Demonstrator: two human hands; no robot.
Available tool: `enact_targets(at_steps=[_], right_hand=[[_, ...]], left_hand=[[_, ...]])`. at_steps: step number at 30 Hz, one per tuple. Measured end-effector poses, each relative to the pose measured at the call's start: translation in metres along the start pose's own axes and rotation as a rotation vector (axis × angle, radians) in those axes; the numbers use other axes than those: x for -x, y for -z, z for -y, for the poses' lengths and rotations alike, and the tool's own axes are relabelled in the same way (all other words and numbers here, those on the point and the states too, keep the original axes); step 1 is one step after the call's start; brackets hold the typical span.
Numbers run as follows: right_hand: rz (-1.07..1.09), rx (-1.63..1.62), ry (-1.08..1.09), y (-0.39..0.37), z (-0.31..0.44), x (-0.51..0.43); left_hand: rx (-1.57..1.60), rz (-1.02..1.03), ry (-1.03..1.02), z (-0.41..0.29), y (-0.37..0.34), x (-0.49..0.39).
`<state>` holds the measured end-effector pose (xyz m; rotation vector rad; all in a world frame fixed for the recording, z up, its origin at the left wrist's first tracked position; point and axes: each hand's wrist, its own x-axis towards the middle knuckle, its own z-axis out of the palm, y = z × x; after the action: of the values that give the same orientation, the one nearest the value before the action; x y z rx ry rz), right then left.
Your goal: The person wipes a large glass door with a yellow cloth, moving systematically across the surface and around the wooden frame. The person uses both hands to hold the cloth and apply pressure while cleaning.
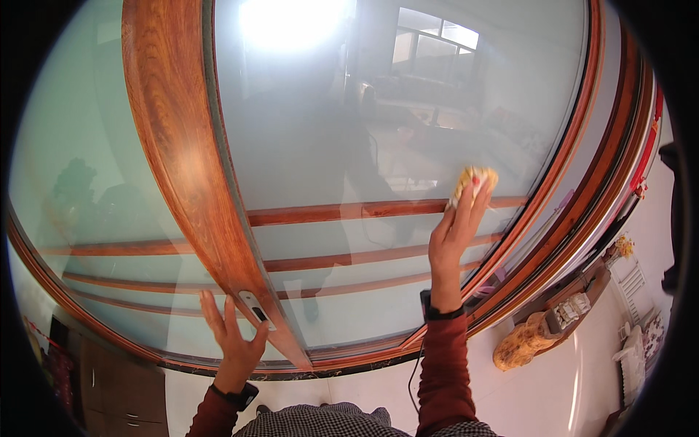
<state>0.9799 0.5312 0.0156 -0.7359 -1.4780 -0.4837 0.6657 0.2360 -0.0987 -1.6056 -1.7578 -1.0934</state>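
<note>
Before me stands a sliding door with a wood-grain frame [169, 125] and large glass panes. My right hand [457, 232] presses a crumpled yellow-and-white cloth [476, 180] against the right glass pane [306, 158], near a horizontal reddish-brown bar [382, 208]. Spread fingers mark my left hand [235, 333], which is beside the frame's recessed metal handle [256, 310] and holds nothing. Whether its fingertips touch the glass or the frame I cannot tell. A window and a bright light are reflected in the pane.
Dark brown cabinets [117, 388] stand at the lower left. To the lower right are a carved wooden stump [521, 341] and a low wooden table [592, 287] with a box on it. A black cable [413, 385] hangs beside my right sleeve. A dark stone threshold [327, 373] edges the pale floor.
</note>
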Motion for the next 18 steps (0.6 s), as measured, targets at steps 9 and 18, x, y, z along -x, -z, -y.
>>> enact_targets(at_steps=[9,18], right_hand=[[0.043,-0.067,-0.834,0.01,-0.026,0.203],[-0.139,-0.019,-0.142,0.01,-0.051,-0.026]], left_hand=[[-0.118,-0.251,-0.087,0.013,-0.07,-0.025],[-0.226,-0.328,-0.12,0.023,-0.086,-0.022]])
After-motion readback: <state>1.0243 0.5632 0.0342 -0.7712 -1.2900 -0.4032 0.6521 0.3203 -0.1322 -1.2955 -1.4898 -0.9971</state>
